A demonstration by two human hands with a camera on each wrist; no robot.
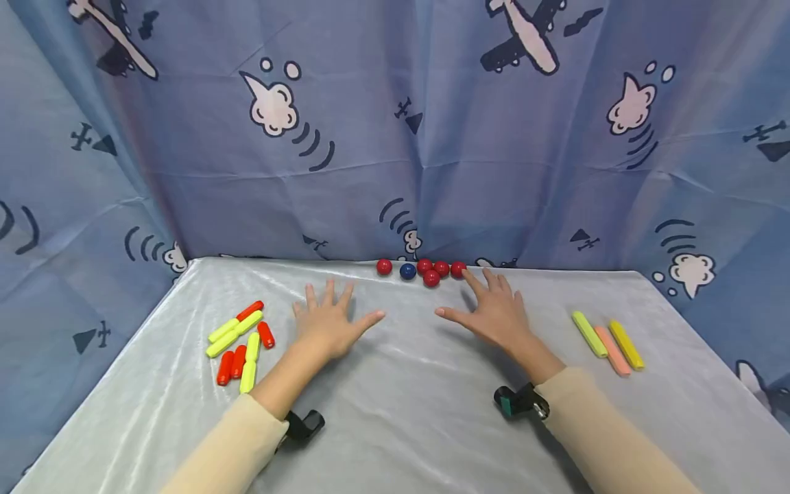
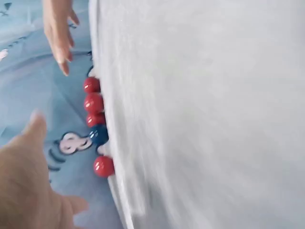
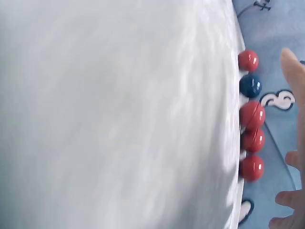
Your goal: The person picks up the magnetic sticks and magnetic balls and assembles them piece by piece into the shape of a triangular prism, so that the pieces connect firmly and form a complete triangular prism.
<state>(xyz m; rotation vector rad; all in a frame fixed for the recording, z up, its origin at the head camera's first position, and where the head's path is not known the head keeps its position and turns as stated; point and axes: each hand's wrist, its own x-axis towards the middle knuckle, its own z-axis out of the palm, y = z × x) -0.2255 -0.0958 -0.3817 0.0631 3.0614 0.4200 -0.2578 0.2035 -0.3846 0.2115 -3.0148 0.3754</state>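
Observation:
Both hands hover over a silvery cloth-covered table (image 1: 395, 412), fingers spread and holding nothing. My left hand (image 1: 328, 326) is left of the middle, with its thumb pointing right. To its left lie several red sticks (image 1: 226, 368) and pale yellow sticks (image 1: 252, 353). My right hand (image 1: 496, 312) is right of the middle, thumb pointing left. Its fingertips overlap the rightmost of several shiny red balls (image 1: 431, 278) in the head view. Among these balls sits a dark blue ball (image 1: 407, 272). In the right wrist view the blue ball (image 3: 250, 86) shows between red ones.
At the table's right lie a yellow-green stick (image 1: 590, 334), a salmon stick (image 1: 612, 350) and a yellow stick (image 1: 626, 344), side by side. A blue printed curtain (image 1: 358, 137) hangs behind the table's back edge and down both sides. Dark wrist camera mounts (image 1: 522, 401) stick out from the sleeves.

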